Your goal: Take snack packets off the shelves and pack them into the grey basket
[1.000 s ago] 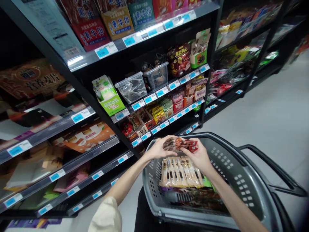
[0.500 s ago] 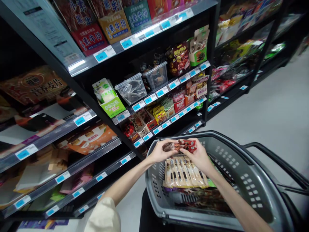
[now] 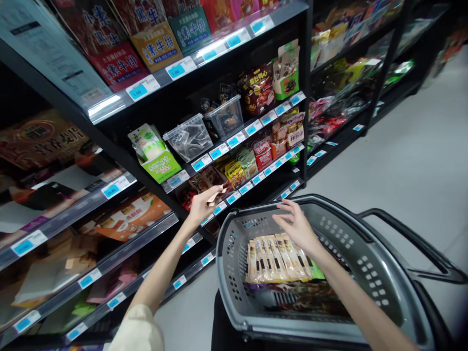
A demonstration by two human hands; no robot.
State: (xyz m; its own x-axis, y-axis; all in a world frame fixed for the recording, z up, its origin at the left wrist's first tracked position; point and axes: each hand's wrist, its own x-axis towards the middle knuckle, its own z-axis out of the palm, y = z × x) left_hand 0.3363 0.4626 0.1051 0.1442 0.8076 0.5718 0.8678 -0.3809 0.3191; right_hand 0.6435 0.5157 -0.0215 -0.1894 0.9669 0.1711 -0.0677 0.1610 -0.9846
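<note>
My left hand [image 3: 202, 204] is closed on a few small snack packets [image 3: 216, 195] and is stretched toward the shelf of red and yellow snack boxes [image 3: 234, 173]. My right hand [image 3: 297, 225] hovers over the grey shopping basket [image 3: 369, 278] with its fingers spread and nothing in it. Just below that hand, a row of several tan stick packets [image 3: 277, 259] lies on top of other goods in the basket.
Black store shelving [image 3: 146, 87] with blue price tags fills the left and back. Clear plastic bins [image 3: 190, 137] and a green display box [image 3: 161, 165] stand on one shelf. The basket's black handle [image 3: 413, 243] sticks out to the right. Grey floor [image 3: 413, 161] lies to the right.
Both hands held the snack packets together over the basket. Now my left hand has carried them to the shelf, and my right hand has let go and opened.
</note>
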